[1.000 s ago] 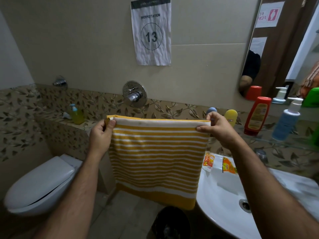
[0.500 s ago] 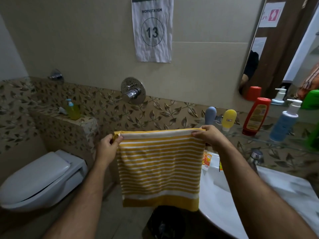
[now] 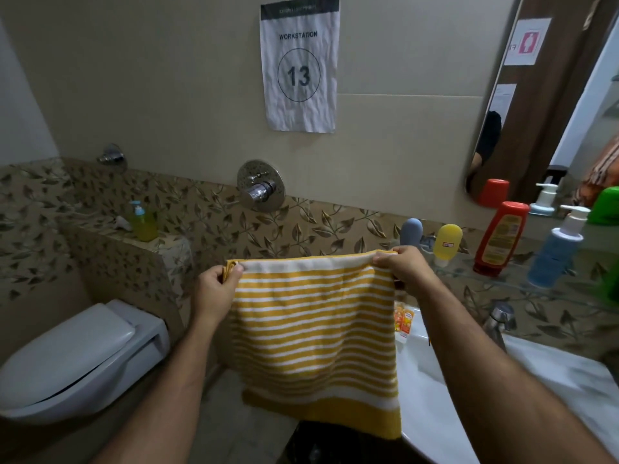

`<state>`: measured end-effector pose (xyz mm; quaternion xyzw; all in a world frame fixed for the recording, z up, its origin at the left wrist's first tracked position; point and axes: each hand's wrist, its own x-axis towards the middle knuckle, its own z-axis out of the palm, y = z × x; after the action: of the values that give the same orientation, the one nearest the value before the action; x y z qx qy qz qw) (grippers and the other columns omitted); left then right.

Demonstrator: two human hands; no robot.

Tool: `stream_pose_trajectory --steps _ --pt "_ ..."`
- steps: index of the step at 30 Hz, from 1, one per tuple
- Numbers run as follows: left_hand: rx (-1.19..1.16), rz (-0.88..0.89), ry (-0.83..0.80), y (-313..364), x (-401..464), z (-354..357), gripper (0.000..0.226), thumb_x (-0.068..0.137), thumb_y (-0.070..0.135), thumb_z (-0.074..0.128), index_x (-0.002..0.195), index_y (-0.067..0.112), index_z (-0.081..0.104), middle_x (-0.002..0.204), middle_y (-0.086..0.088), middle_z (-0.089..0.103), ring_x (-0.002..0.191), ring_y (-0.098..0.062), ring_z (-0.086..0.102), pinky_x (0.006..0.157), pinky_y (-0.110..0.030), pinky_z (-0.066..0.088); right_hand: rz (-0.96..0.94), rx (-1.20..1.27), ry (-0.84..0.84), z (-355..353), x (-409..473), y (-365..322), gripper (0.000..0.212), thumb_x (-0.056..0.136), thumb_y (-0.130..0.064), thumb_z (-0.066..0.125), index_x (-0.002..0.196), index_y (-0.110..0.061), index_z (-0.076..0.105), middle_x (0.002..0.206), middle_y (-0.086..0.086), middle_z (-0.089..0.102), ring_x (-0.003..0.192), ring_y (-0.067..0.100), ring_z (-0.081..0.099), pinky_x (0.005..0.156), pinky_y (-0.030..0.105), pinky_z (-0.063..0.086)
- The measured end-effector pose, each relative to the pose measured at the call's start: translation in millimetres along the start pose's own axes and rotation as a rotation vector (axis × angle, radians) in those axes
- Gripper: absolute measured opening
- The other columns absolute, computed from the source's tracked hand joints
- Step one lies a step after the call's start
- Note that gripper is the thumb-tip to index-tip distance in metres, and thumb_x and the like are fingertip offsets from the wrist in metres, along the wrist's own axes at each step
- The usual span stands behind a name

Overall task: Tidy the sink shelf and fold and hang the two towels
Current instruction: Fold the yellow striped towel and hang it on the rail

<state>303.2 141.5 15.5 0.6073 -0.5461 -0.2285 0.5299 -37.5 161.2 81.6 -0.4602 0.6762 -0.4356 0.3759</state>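
Two hands, left hand [image 3: 217, 289] and right hand [image 3: 407, 271], pinch the striped towel's [image 3: 315, 333] top corners, fingers closed, keeping the folded cloth taut and flat for hanging.

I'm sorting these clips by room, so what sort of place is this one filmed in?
A bathroom, likely set up as a recording station. A toilet sits on the left, a white sink on the right under a mirror, and a paper sign on the wall reads "Workstation 13".
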Motion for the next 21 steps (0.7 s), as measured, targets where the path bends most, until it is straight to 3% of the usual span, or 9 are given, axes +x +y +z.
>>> stream_pose_trajectory --steps 4,6,8,10,12,14,21 --pt "0.084 -0.039 0.233 42.1 -11.9 19.2 0.040 0.089 0.036 0.063 0.059 0.012 0.055 0.055 -0.001 0.053 0.051 -0.017 0.046 0.047 -0.029 0.031 -0.022 0.102 0.067 25.6 2.7 -21.7 0.019 0.083 -0.015 0.071 0.097 -0.005 0.063 0.102 0.021 0.067 0.085 0.028 0.065 0.055 0.030 0.054" --pt "0.059 -0.083 0.292 59.3 -16.7 25.1 0.035 0.090 0.034 0.062 0.066 0.008 0.061 0.061 -0.003 0.058 0.053 -0.014 0.046 0.048 -0.030 0.032 -0.072 0.088 0.069 35.2 -4.4 -34.0 0.011 0.081 -0.011 0.068 0.087 -0.005 0.062 0.091 0.020 0.064 0.078 0.028 0.064 0.056 0.036 0.058" --pt "0.014 -0.105 0.308 73.2 -21.0 30.7 0.034 0.091 0.034 0.062 0.069 0.007 0.062 0.062 -0.002 0.056 0.054 -0.012 0.046 0.048 -0.028 0.033 -0.103 0.086 0.043 44.1 -14.0 -43.8 0.016 0.079 -0.009 0.067 0.090 0.002 0.063 0.089 0.022 0.065 0.081 0.033 0.068 0.062 0.045 0.062" --pt "-0.041 -0.097 0.289 81.7 -25.1 38.0 0.036 0.090 0.035 0.062 0.066 0.010 0.058 0.059 0.001 0.053 0.054 -0.014 0.045 0.047 -0.028 0.032 -0.138 0.113 0.008 53.9 -26.7 -52.7 0.017 0.078 -0.008 0.067 0.091 0.003 0.065 0.090 0.023 0.067 0.083 0.035 0.070 0.062 0.049 0.062" --pt "-0.104 -0.045 0.242 85.9 -31.0 46.6 0.039 0.089 0.037 0.064 0.060 0.015 0.052 0.055 0.004 0.050 0.052 -0.014 0.043 0.047 -0.028 0.031 -0.187 0.141 -0.022 64.1 -36.9 -58.8 0.006 0.077 -0.007 0.068 0.079 -0.004 0.064 0.083 0.020 0.066 0.074 0.032 0.069 0.057 0.049 0.061" --pt "-0.137 0.024 0.190 90.8 -37.4 55.6 0.042 0.087 0.037 0.067 0.056 0.017 0.048 0.051 0.007 0.047 0.048 -0.011 0.041 0.048 -0.028 0.033 -0.235 0.133 -0.049 72.9 -47.4 -63.9 0.009 0.077 -0.008 0.069 0.074 -0.008 0.061 0.076 0.014 0.063 0.069 0.028 0.068 0.054 0.046 0.061" --pt "-0.177 0.111 0.098 99.5 -42.9 72.3 0.037 0.089 0.039 0.065 0.060 0.017 0.058 0.053 0.005 0.057 0.048 -0.008 0.045 0.050 -0.028 0.038 -0.318 0.152 -0.099 81.8 -61.8 -70.9 0.018 0.083 -0.012 0.068 0.081 0.005 0.068 0.075 0.020 0.066 0.070 0.031 0.069 0.063 0.048 0.062"
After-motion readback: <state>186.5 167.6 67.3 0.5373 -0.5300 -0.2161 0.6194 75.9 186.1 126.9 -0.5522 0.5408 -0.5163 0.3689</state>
